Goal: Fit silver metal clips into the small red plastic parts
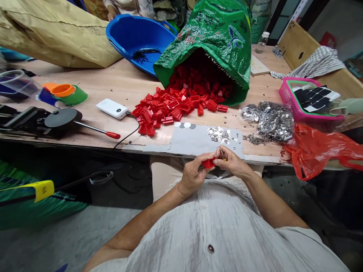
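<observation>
My left hand (195,173) is closed around a small red plastic part (209,163), held just off the table's front edge above my lap. The fingers of my right hand (231,162) are pinched on a thin metal tool (222,152) with a bit of yellow showing; its exact kind is hard to make out. Both hands meet at the red part. Just beyond them, small shiny metal pieces (219,135) lie spread on a grey sheet (190,140). A heap of similar red plastic parts (170,107) spills from a green woven sack (210,30).
Bags of metal pieces (275,121), a pink basket (300,109) and a red plastic bag (312,151) are on the right. Leftward are a white power bank (112,108) with a cable and a lever press (64,118). A blue basin (121,37) stands behind.
</observation>
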A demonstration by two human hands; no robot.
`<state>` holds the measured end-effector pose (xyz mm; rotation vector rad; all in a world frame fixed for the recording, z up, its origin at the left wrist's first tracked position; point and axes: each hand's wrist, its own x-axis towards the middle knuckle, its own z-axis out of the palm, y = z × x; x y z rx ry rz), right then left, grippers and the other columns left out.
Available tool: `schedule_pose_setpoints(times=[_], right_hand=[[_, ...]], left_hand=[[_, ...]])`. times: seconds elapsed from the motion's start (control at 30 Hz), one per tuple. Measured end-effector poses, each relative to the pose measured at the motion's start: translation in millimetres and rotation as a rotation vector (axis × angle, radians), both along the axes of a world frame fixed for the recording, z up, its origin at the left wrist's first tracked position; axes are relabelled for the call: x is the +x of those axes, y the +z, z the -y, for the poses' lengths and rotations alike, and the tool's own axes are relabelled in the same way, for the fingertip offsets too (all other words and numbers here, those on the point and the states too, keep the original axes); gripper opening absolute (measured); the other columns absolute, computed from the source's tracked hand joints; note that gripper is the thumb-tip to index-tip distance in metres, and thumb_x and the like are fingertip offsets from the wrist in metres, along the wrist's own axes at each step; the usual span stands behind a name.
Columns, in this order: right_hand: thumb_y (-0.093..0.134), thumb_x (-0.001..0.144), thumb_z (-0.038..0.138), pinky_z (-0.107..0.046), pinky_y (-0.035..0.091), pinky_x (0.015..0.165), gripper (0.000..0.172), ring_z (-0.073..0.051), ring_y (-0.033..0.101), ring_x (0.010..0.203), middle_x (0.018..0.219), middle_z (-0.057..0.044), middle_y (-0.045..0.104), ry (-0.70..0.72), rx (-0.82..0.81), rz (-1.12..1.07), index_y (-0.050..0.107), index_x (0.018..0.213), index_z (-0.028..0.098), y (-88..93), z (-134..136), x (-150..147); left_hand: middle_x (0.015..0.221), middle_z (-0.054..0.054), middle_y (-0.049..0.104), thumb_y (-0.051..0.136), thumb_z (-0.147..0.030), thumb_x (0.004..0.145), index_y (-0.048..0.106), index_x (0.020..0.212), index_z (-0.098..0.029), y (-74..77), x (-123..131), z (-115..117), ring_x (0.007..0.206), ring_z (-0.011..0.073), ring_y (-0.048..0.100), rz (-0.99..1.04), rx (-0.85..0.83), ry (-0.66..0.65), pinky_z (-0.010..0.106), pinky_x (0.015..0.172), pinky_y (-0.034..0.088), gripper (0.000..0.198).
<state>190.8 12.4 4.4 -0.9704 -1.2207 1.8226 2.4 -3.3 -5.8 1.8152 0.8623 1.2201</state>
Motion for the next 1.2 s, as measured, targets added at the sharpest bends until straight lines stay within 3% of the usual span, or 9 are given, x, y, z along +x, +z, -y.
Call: schedule_pose_setpoints(times=[0.17, 0.37, 0.5, 0.67, 0.77, 0.87, 0.97, 1.07, 1.2], right_hand=[[0.075, 0.077, 0.047, -0.02, 0.019, 0.047, 0.044, -0.006, 0.024, 0.051, 0.065, 0.01, 0.035, 0.033, -0.066, -0.072, 0.04, 0.085, 0.022, -6.8, 9, 3], [0.078, 0.076, 0.043, -0.019, 0.021, 0.045, 0.043, -0.005, 0.028, 0.048, 0.062, 0.01, 0.038, 0.047, -0.122, -0.098, 0.041, 0.085, 0.022, -7.4, 13, 7], [0.08, 0.073, 0.04, -0.019, 0.018, 0.044, 0.045, -0.004, 0.025, 0.046, 0.06, 0.011, 0.036, 0.069, -0.174, -0.155, 0.042, 0.084, 0.021, -9.8, 15, 5], [0.078, 0.074, 0.047, -0.02, 0.022, 0.045, 0.045, -0.005, 0.028, 0.046, 0.06, 0.011, 0.038, 0.094, -0.147, -0.128, 0.041, 0.086, 0.023, -12.6, 15, 7], [0.068, 0.081, 0.051, -0.021, 0.029, 0.049, 0.038, -0.007, 0.037, 0.052, 0.073, 0.005, 0.053, 0.089, -0.008, 0.082, 0.049, 0.097, 0.023, -7.8, 6, 20], [0.061, 0.088, 0.039, -0.027, 0.041, 0.065, 0.02, -0.013, 0.053, 0.07, 0.093, -0.003, 0.064, -0.161, 0.298, 0.539, 0.059, 0.097, 0.021, -3.7, -10, 37], [0.056, 0.089, 0.023, -0.032, 0.042, 0.08, 0.009, -0.019, 0.059, 0.087, 0.094, -0.005, 0.067, -0.324, 0.559, 1.012, 0.065, 0.092, 0.021, -5.3, -26, 47], [0.055, 0.089, 0.018, -0.032, 0.043, 0.081, 0.014, -0.021, 0.061, 0.092, 0.098, -0.006, 0.067, -0.26, 0.646, 1.265, 0.067, 0.096, 0.022, -9.6, -38, 45], [0.056, 0.092, 0.023, -0.03, 0.043, 0.077, 0.013, -0.02, 0.061, 0.091, 0.1, -0.006, 0.067, -0.213, 0.641, 1.408, 0.067, 0.096, 0.022, -11.4, -47, 31]], left_hand=[[0.121, 0.008, 0.07, 0.065, -0.01, 0.085, 0.058, 0.122, -0.022, -8.9, -1, 0, 0.113, 0.0189, 0.066, 0.011, 0.082, -0.05, 0.032, 0.097, 0.053, 0.04], [0.12, 0.009, 0.07, 0.068, -0.012, 0.083, 0.06, 0.119, -0.022, -12.4, -4, -1, 0.114, 0.0215, 0.066, 0.107, -0.01, -0.137, 0.035, 0.098, 0.053, 0.038], [0.118, 0.01, 0.071, 0.072, -0.015, 0.081, 0.063, 0.114, -0.021, -13.0, -4, -1, 0.114, 0.0236, 0.066, 0.211, -0.127, -0.198, 0.038, 0.101, 0.051, 0.035], [0.115, 0.01, 0.072, 0.076, -0.019, 0.078, 0.063, 0.106, -0.019, -17.3, -2, -5, 0.106, 0.0219, 0.069, 0.432, -0.383, -0.232, 0.034, 0.093, 0.054, 0.031], [0.115, 0.009, 0.072, 0.077, -0.021, 0.076, 0.061, 0.104, -0.019, -19.2, -2, -9, 0.102, 0.0211, 0.07, 0.549, -0.533, -0.184, 0.034, 0.092, 0.054, 0.032], [0.118, 0.009, 0.071, 0.077, -0.021, 0.076, 0.06, 0.104, -0.02, -17.7, -4, -12, 0.101, 0.0211, 0.07, 0.613, -0.64, -0.129, 0.038, 0.094, 0.052, 0.033], [0.118, 0.008, 0.07, 0.077, -0.021, 0.076, 0.061, 0.104, -0.02, -13.2, -5, -12, 0.099, 0.0208, 0.07, 0.621, -0.684, -0.124, 0.039, 0.094, 0.053, 0.033], [0.118, 0.008, 0.069, 0.076, -0.022, 0.077, 0.061, 0.105, -0.02, -8.3, -4, -11, 0.095, 0.0196, 0.069, 0.628, -0.726, -0.13, 0.037, 0.087, 0.056, 0.031], [0.117, 0.008, 0.068, 0.077, -0.024, 0.075, 0.062, 0.104, -0.019, -5.5, -4, -12, 0.093, 0.0179, 0.068, 0.642, -0.765, -0.094, 0.033, 0.081, 0.057, 0.033]])
